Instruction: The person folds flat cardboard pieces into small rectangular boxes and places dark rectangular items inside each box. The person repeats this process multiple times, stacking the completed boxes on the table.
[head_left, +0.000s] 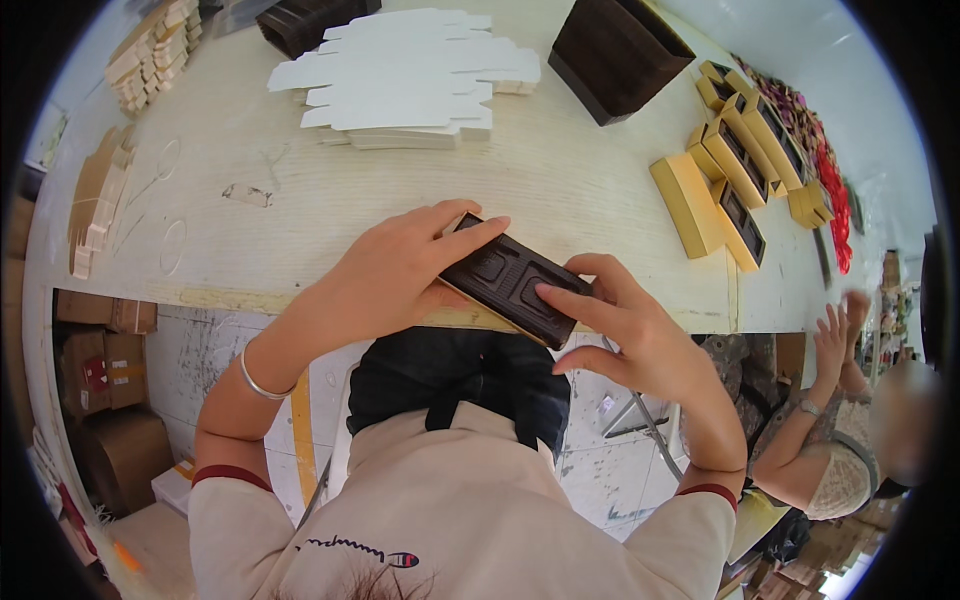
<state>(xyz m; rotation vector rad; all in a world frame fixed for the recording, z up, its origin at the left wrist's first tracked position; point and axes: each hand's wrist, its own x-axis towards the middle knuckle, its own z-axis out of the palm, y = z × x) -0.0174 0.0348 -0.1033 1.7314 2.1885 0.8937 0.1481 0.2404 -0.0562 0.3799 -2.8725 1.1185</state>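
A shallow gold-edged box [558, 343] with a dark brown moulded plastic tray [515, 285] in it is tilted at the table's front edge, above my lap. My left hand [395, 262] grips its left end, index finger lying along the top and thumb at the near side. At the right end my right hand [640, 325] has its index finger pressed onto the tray. The other fingers go round the far edge, and the thumb is beside the near corner. What lies beneath the box is hidden.
Flat white carton blanks [400, 75] are stacked at the far middle. A dark brown container [615, 60] stands right of them. Several gold boxes [690, 205], some with dark trays, lie at the right. Folded card pieces [97, 205] lie left. Another person [825, 430] sits at the right.
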